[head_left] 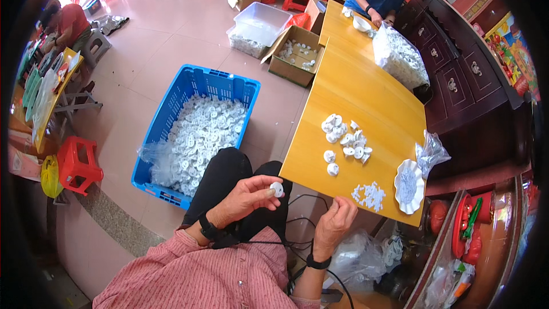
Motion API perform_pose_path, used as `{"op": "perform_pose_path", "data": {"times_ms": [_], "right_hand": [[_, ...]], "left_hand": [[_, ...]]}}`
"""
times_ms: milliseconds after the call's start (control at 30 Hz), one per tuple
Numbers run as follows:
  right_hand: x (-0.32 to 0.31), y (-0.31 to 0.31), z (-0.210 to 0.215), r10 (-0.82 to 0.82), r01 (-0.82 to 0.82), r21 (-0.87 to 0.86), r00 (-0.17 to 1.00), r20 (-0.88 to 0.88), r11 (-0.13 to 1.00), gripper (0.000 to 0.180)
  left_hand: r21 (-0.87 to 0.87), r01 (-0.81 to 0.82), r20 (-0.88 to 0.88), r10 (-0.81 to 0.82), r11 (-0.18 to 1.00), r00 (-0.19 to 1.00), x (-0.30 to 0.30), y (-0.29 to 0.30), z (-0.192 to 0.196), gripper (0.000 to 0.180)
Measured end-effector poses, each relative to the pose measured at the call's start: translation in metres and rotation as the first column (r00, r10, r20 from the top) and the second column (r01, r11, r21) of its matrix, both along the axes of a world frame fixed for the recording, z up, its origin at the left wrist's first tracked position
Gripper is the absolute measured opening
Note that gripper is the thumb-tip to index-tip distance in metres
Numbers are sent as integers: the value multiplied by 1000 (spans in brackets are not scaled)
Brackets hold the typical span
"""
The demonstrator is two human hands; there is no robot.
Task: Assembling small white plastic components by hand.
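The wooden table [366,88] stands right of the blue crate [171,109] of white parts. At its near edge, the right hand [334,220] is curled loosely. Left of the table, the left hand [249,197] pinches a white disc [277,189].

A long yellow wooden worktop [372,97] stands on the pink floor [171,51]. Near its middle lies a bunch of round white parts [344,140]. At the near edge sits a heap of tiny white bits [369,194]. By the near right corner are a white wavy dish [409,185] and a crumpled clear bag [432,153]. A big clear sack of white parts [398,56] rests along the right edge, farther back. A white bowl [361,23] sits at the far end.
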State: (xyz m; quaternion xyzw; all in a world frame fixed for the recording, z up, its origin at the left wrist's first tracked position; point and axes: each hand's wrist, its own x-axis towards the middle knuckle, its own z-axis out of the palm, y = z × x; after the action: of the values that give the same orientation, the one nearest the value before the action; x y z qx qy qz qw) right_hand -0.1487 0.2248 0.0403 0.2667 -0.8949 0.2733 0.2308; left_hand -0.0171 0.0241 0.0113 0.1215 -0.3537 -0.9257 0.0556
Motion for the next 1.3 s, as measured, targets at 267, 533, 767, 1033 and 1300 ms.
{"op": "perform_pose_path", "data": {"times_ms": [267, 533, 767, 1033, 1300], "right_hand": [[28, -26, 3, 321, 34, -547, 779, 539, 836, 8], [54, -51, 28, 483, -114, -588, 704, 521, 801, 16], [58, -58, 21, 522, -6, -628, 563, 641, 778, 29], [61, -61, 25, 514, -40, -597, 557, 652, 801, 28], [62, -61, 27, 454, -155, -509, 710, 539, 847, 19]], "left_hand": [[85, -15, -66, 20, 996, 998, 1, -1, -5, 37], [105, -39, -103, 50, 994, 993, 3, -1, -3, 38], [114, -42, -98, 54, 993, 994, 5, 0, -4, 38], [85, -40, -112, 50, 996, 992, 6, 0, -8, 38], [50, -37, -87, 41, 998, 995, 8, 0, -8, 38]]}}
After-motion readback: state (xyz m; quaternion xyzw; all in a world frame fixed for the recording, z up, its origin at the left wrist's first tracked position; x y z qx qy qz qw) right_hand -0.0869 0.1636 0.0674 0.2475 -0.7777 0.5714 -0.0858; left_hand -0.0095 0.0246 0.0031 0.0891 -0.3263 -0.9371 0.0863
